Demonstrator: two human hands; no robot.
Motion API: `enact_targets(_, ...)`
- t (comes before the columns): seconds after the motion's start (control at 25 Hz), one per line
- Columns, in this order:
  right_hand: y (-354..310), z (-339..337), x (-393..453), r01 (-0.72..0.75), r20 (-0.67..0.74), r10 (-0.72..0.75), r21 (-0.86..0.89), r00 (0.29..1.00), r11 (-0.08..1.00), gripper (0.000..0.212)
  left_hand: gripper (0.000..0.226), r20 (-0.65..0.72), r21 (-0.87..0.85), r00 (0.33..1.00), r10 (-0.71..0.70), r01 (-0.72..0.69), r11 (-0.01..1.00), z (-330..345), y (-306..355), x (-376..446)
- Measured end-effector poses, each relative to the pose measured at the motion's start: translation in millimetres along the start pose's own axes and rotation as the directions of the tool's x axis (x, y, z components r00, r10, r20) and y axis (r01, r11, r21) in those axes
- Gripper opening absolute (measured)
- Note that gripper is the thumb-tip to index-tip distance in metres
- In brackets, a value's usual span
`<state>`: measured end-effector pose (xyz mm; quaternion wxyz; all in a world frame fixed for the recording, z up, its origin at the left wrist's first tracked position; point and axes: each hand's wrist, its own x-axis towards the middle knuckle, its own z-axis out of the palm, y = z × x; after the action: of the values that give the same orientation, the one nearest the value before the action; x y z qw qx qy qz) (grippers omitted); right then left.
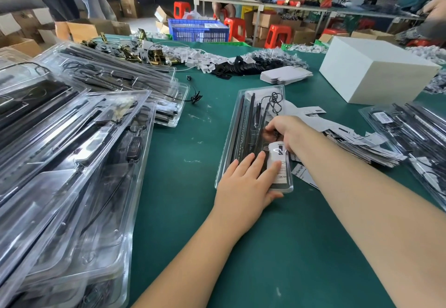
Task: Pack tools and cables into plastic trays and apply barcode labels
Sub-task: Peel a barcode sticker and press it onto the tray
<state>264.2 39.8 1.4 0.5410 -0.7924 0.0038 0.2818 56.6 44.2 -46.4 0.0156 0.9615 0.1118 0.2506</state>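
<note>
While left hand (243, 184) steadies tray (231, 139), right hand (287, 134) packs.

A white box (376, 69) sits near the green table's (277, 247) far right edge. Beyond the far edge stand a blue crate (198, 30) and red stools (277, 35).

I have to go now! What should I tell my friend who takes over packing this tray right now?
Left hand: flat, fingers straight, pressing on the near end of the clear plastic tray on the green table.
Right hand: fingers curled at the tray's middle, working something small and dark; unclear what.
Done: long black bars, coiled black cable and white paper card sit in the tray.
Left: no barcode label visible here. Labelled tray lies right; stacked trays left.
</note>
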Motion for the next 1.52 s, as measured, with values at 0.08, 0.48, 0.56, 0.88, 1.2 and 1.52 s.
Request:
enact_targets(0.08, 3, -1, -6, -0.003, 0.059, 0.004, -0.025, 0.998, 1.0, 0.006, 0.056, -0.03, 0.008, 1.0, 0.001, -0.001, 1.0, 2, 0, 0)
enact_targets(0.48, 74, -42, -110, 0.002, 0.285, -0.009, 0.024, 0.958, 1.0, 0.009, 0.065, -0.049, -0.12, 0.993, -0.108, 0.102, 0.988, 7, -2, 13)
enact_targets(0.56, 86, -40, -116, 0.014, 0.225, -0.04, 0.116, 0.974, 0.993, 0.012, 0.074, 0.096, -0.164, 0.989, -0.115, 0.13, 0.978, 5, -2, 16)
enact_targets(0.88, 106, -35, -121, 0.262, -0.038, -0.26, 0.212, 0.965, 0.941, 0.017, 0.017, 0.007, -0.374, 0.999, 0.047, -0.041, 0.926, -9, -19, 5)
enact_targets(1.2, 103, -43, -130, 0.066, 0.055, -0.108, 0.498, 0.993, 0.865, 0.01, 0.013, -0.392, -0.143, 0.911, 0.126, -0.196, 0.97, -3, -9, 11)
enact_targets(1.52, 96, -37, -145, 0.029, 0.254, -0.078, 0.193, 0.964, 0.981, 0.035, 0.025, -0.429, -0.149, 0.9, 0.079, -0.157, 0.976, -11, -4, 8)
